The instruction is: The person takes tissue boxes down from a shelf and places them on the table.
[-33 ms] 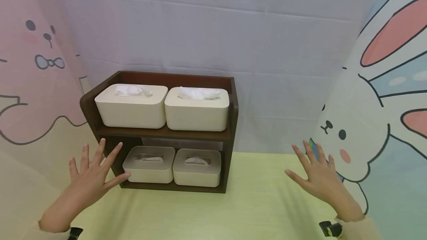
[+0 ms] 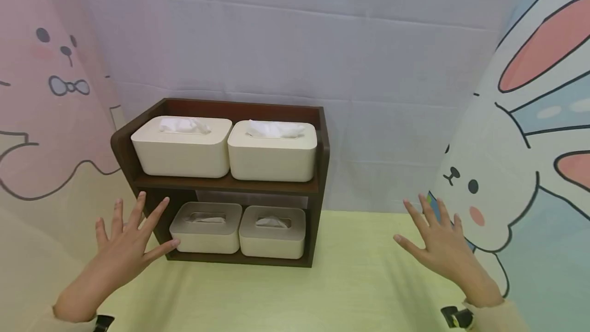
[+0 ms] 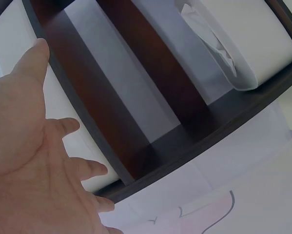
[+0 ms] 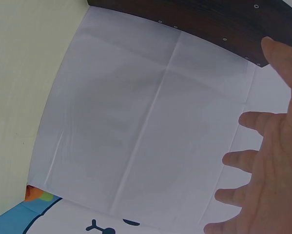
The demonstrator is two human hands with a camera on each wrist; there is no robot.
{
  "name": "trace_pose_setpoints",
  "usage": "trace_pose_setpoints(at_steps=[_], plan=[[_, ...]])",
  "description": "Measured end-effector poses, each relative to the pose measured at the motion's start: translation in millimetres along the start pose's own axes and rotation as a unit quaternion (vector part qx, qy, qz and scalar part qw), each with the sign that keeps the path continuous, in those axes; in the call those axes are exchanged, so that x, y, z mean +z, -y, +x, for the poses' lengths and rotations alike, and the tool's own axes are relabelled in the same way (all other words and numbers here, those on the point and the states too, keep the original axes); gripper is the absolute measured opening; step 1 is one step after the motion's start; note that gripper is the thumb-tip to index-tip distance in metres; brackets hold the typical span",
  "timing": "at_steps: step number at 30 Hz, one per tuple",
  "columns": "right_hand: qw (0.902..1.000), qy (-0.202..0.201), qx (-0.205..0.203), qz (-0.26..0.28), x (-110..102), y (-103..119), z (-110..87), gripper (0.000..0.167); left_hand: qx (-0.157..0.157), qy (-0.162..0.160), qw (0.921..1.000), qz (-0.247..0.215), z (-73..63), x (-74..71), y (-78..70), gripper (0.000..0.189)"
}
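A dark brown two-tier wooden shelf (image 2: 321,178) stands on the table. Its upper board bears two cream tissue boxes, one left (image 2: 184,157) and one right (image 2: 273,162), each with white tissue showing at the slot. Two smaller tissue boxes with greyish lids, one left (image 2: 209,242) and one right (image 2: 272,247), sit side by side below. My left hand (image 2: 122,250) is held, fingers spread, before the shelf's lower left side and grips nothing. To the right of the shelf, my right hand (image 2: 438,247) hovers with spread fingers, holding nothing.
A pale yellow-green table (image 2: 359,281) lies under the shelf. White cloth (image 2: 392,65) hangs behind it. Printed cartoon cloths border both sides, a pink one (image 2: 27,91) at left and a rabbit print (image 2: 488,188) at right. The right wrist view shows the shelf's side panel (image 4: 199,22).
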State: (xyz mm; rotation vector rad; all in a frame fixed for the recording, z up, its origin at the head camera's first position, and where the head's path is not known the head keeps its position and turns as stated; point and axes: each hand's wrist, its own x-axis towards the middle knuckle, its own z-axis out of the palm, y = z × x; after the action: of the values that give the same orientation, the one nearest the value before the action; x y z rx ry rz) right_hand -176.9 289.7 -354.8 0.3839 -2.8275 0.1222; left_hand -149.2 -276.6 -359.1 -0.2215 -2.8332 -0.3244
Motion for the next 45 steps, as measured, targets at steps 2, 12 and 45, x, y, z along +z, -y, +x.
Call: trace_pose_setpoints(at_steps=[2,12,45], plan=[[1.0,-0.006,-0.002,-0.002,1,0,0.3,0.081,0.0,-0.002,1.0,-0.001,-0.4,-0.9,0.4,0.09],[0.9999,-0.013,-0.007,-0.005,0,3,2.9,0.081,0.001,-0.019,0.9998,0.0,-1.0,-5.1,2.5,0.091],[0.9744,-0.165,-0.153,-0.009,-63,75,85.7,0.065,0.03,-0.202,0.9789,-0.007,42.3,-45.1,-20.7,0.071]])
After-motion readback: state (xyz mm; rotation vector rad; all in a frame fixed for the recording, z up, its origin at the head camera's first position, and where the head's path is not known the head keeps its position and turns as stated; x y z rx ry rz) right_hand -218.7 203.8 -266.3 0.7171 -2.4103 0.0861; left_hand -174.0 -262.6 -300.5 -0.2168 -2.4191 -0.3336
